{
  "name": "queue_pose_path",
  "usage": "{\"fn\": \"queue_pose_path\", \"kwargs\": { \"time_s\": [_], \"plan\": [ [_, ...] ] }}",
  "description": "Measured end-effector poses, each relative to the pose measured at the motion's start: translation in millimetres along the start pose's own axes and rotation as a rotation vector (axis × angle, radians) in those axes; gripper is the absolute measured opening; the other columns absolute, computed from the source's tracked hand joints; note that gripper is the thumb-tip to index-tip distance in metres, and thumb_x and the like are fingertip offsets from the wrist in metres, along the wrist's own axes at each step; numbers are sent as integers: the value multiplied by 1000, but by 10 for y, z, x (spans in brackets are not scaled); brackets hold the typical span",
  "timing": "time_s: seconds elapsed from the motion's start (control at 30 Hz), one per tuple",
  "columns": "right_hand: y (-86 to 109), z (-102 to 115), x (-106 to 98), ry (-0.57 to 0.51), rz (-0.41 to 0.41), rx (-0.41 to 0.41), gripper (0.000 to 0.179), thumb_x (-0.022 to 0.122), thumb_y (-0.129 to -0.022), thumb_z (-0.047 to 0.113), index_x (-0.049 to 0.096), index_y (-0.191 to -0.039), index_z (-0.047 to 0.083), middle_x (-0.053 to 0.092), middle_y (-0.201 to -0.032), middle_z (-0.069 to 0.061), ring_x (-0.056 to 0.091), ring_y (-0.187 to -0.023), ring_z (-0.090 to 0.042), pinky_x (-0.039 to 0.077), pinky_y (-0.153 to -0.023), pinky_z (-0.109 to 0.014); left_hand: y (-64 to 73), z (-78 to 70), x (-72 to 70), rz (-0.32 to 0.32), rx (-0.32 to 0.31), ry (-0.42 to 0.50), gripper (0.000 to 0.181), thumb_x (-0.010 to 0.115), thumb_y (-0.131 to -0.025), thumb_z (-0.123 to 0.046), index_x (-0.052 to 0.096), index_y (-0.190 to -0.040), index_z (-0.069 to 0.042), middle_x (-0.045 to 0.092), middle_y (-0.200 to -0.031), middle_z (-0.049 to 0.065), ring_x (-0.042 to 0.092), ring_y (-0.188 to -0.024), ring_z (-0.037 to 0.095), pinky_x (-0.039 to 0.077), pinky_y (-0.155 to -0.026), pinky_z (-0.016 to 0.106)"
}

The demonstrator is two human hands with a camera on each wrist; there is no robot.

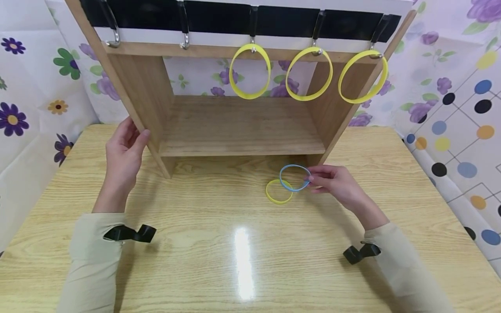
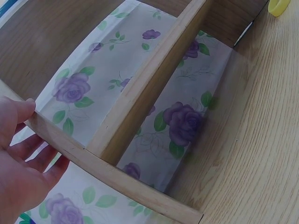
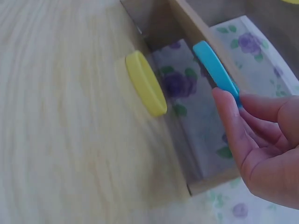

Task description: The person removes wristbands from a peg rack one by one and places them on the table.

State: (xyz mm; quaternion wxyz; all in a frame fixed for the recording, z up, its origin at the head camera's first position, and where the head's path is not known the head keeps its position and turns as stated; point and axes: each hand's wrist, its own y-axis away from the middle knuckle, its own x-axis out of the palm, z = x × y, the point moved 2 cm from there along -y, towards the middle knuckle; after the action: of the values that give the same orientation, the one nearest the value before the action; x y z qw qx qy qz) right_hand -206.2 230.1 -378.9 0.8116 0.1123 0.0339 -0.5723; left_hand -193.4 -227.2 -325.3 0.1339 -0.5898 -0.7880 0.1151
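Note:
My left hand (image 1: 124, 152) grips the left side board of a wooden stand (image 1: 240, 126), thumb at its front edge and fingers behind. With thumb and fingertips, my right hand (image 1: 338, 184) pinches a thin blue ring (image 3: 216, 67) near the stand's lower right corner. Below it, a yellow ring (image 3: 145, 84) lies on the wood-grain table; the blue ring overlaps it in the head view. Three more yellow rings hang from the hooks at the stand's top: one ring (image 1: 250, 96) at the middle hook, another ring (image 1: 307, 98) beside it, and a third ring (image 1: 354, 101) at the right end.
Two metal hooks on the left, an end hook (image 1: 113, 43) and its neighbour (image 1: 185, 42), carry no rings. Black tape (image 1: 219, 18) runs along the top bar. Flower-patterned sheets (image 1: 39, 87) cover the walls behind the table (image 1: 188, 256).

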Motion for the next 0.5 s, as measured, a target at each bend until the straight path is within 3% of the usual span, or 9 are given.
{"fn": "queue_pose_path", "kwargs": {
  "time_s": [0.33, 0.5],
  "plan": [
    [61, -197, -185, 21, 34, 51, 44, 60, -94, 1, 45, -130, -19, 64, -111, -28, 68, -91, -15, 55, -81, -35, 5, -1, -2, 0, -2, 15, 48, 55, -95, 2, 48, -141, -6, 51, -135, 13, 50, -119, 20, 43, -94, 18],
    [72, -270, -254, -4, 52, 69, 44, 58, -94, -1, 43, -132, -19, 61, -116, -31, 68, -91, -15, 55, -81, -35, 3, 1, -10, 15, 3, -27, 49, 55, -95, 0, 47, -143, -7, 49, -138, 14, 49, -120, 20, 43, -96, 21]
  ]
}}
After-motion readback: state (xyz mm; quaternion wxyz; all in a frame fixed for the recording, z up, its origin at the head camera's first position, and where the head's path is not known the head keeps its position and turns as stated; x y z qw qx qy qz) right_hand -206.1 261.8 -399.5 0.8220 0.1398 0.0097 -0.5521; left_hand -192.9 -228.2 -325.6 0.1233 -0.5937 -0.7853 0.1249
